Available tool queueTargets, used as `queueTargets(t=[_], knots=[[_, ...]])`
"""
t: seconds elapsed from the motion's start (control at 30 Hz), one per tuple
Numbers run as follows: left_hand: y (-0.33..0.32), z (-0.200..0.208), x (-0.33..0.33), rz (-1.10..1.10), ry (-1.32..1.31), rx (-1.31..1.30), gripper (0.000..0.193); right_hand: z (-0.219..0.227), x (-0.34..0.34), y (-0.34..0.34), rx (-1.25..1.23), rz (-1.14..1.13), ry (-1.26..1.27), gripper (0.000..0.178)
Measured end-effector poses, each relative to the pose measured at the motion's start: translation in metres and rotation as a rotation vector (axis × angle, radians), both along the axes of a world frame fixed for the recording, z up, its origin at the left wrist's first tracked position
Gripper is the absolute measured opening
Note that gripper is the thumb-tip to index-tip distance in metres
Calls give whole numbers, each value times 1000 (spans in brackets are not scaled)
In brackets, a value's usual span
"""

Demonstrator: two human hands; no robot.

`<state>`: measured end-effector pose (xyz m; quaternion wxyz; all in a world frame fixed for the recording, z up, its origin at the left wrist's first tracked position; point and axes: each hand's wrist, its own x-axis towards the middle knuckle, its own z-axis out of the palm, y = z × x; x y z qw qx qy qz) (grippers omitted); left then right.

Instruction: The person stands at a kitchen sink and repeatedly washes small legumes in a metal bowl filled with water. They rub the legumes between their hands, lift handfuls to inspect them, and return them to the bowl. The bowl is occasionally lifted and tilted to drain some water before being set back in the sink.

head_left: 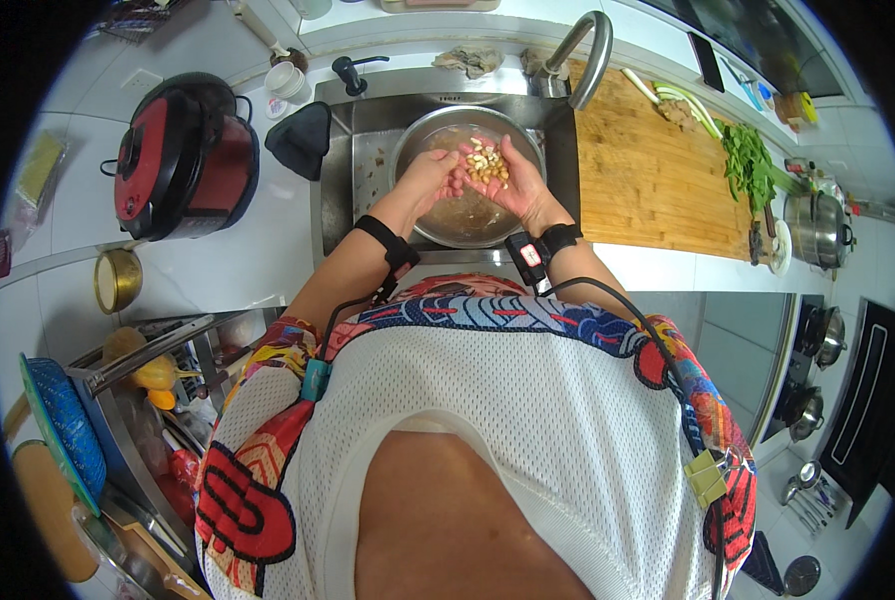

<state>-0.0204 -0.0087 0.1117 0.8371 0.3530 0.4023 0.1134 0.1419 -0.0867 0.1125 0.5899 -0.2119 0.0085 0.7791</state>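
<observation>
My right hand (pixel 522 188) is cupped palm up over a round metal bowl (pixel 536 146), holding a small heap of peanuts (pixel 487 165), some white and some tan. Beside it, my left hand (pixel 430 180) has its fingers pinched together at the heap's left edge; whatever lies between those fingertips is too small to make out. Cloudy brownish water (pixel 468 215) fills the bowl below both hands. The bowl stands inside a steel sink (pixel 368 185), with small brown bits on the sink floor to its left.
A curved faucet (pixel 598 60) rises behind the sink's right side. To the right lies a wooden cutting board (pixel 658 180) with scallions (pixel 703 108) and leafy greens (pixel 748 160). Left are a dark cloth (pixel 300 140), a soap pump (pixel 352 75) and a red-black electric cooker (pixel 188 160). An open drawer (pixel 158 360) sits lower left.
</observation>
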Motion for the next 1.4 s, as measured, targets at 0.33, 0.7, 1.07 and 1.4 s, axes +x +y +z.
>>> queueTargets(t=[0.33, 0.7, 1.07, 1.4], knots=[[-4, 12, 9, 21, 153, 218, 13, 7, 9, -1, -25, -92, -6, 49], [-13, 10, 25, -145, 234, 694, 11, 1, 17, 1, 6, -126, 24, 48], [-17, 3, 24, -257, 408, 1358, 17, -12, 7, 5, 40, -90, -16, 46], [-12, 1, 25, -201, 273, 638, 15, -12, 2, 3, -13, -108, 16, 46]])
